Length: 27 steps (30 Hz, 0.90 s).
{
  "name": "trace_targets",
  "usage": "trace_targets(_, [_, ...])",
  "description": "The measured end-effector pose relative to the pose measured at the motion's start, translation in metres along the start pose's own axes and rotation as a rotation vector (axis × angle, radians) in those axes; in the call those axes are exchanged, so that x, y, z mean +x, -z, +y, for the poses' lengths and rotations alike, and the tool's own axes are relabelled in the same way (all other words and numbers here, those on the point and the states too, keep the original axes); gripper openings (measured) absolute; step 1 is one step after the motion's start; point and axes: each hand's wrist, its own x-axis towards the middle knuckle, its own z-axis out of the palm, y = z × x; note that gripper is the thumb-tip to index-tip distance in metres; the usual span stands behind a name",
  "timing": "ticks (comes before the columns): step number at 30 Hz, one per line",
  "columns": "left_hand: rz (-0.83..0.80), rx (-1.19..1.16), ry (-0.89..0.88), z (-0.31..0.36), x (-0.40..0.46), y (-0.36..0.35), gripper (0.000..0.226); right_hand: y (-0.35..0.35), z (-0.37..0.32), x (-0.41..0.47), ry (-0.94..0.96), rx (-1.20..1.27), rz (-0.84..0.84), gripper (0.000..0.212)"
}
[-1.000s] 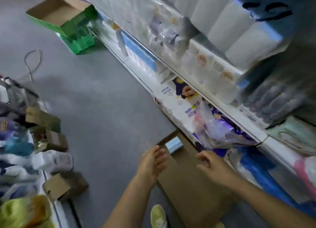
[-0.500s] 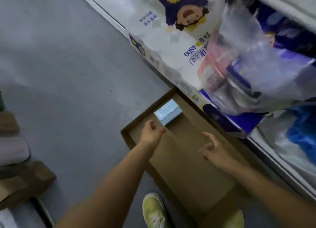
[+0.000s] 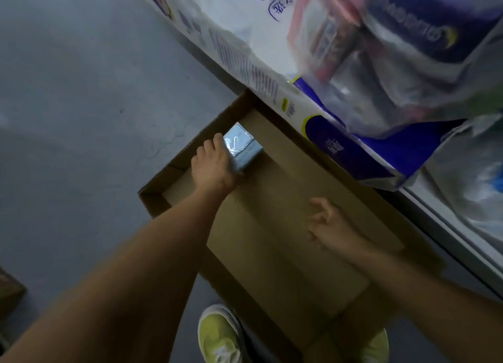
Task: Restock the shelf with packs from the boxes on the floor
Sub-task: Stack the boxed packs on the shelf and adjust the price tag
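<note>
A single light blue pack (image 3: pixel 245 147) wrapped in shiny film lies in the far corner of an open brown cardboard box (image 3: pixel 285 253) on the floor. My left hand (image 3: pixel 212 166) reaches into the box and its fingers curl over the near side of the pack. My right hand (image 3: pixel 329 226) hovers above the box floor with loosely spread fingers and holds nothing. Above the box, the shelf's bottom level is stuffed with large white and purple tissue bags (image 3: pixel 340 71).
The shelf's white base rail (image 3: pixel 449 237) runs diagonally along the box's right side. Grey concrete floor (image 3: pixel 81 104) spreads to the left. My yellow-green shoes (image 3: pixel 217 338) stand at the box's near edge. A corner of another carton (image 3: pixel 8 289) shows at the left edge.
I have bent lower toward the box. My left hand moved forward from short of the pack onto it. My right hand stayed over the box floor.
</note>
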Motion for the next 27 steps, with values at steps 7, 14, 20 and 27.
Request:
trace_targets(7, [-0.293, -0.886, 0.338, -0.023, -0.051, 0.022, 0.076, 0.015, -0.013, -0.018, 0.003, 0.061, -0.022, 0.054])
trace_targets(14, [-0.498, -1.349, 0.363, -0.032, -0.129, 0.067, 0.057, 0.035, -0.054, -0.071, 0.034, 0.162, 0.073, 0.053])
trace_targets(20, [-0.561, -1.487, 0.343, -0.023, -0.188, 0.117, 0.081, 0.055, -0.072, -0.133, 0.111, 0.333, -0.043, 0.053])
trace_targets(27, [-0.507, -1.343, 0.130, -0.021, -0.256, 0.228, 0.064, 0.105, -0.134, -0.233, 0.405, -0.051, -0.149, 0.091])
